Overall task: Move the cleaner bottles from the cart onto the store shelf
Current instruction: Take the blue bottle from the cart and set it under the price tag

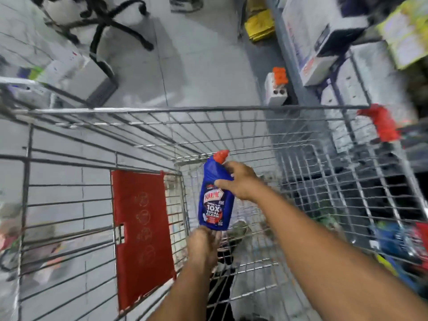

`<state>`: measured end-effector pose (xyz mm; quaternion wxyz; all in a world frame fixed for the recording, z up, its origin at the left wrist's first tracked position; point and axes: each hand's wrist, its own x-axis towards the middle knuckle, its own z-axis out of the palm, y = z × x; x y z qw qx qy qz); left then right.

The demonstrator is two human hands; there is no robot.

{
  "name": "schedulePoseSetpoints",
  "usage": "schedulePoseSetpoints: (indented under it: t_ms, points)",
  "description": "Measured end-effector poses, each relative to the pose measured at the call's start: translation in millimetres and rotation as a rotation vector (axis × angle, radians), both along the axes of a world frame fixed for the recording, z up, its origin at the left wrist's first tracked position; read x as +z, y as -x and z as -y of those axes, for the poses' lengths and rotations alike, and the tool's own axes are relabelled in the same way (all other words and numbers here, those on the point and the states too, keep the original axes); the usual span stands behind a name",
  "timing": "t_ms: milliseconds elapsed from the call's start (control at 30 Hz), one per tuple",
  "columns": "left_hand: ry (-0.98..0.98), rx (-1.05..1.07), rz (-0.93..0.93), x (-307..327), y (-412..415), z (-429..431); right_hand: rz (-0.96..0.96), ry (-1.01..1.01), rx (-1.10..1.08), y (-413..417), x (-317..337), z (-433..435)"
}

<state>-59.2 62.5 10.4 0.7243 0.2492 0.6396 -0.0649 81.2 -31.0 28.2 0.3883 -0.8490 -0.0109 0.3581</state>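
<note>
Our right hand (pixel 239 180) covers the shoulder of the blue cleaner bottle (pixel 215 200), and our left hand (pixel 205 242) hides its base, so we cannot tell how the fingers sit underneath. The small print on the label is too fine for us to read. The store shelf (pixel 342 72) at the right is smeared by blur and cut off by the edge; we cannot make out the boxes on it. The goods at the lower right and far left are coloured smudges. The cart (pixel 148 121) runs out of the bottom edge.
</note>
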Motion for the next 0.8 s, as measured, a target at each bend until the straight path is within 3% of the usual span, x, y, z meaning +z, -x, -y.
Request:
schedulePoseSetpoints:
  t_ms: [233,367,533,600,700,800]
  points:
    - [0.006,-0.360,0.355,99,-15,55,0.334,-0.073,-0.342,42,152,94]
    - [-0.013,-0.634,0.707,158,2,86,0.548,-0.134,-0.505,112,237,148]
    - [-0.322,-1.305,1.160,234,12,170,0.822,-0.050,-0.745,201,311,227]
    - [-0.458,-1.542,1.381,274,22,240,0.963,0.039,-0.907,253,349,275]
    - [-0.607,-1.726,1.520,281,14,293,0.997,0.137,-1.013,269,359,305]
    - [-0.757,-1.846,1.527,261,12,327,0.961,0.237,-1.068,273,346,320]
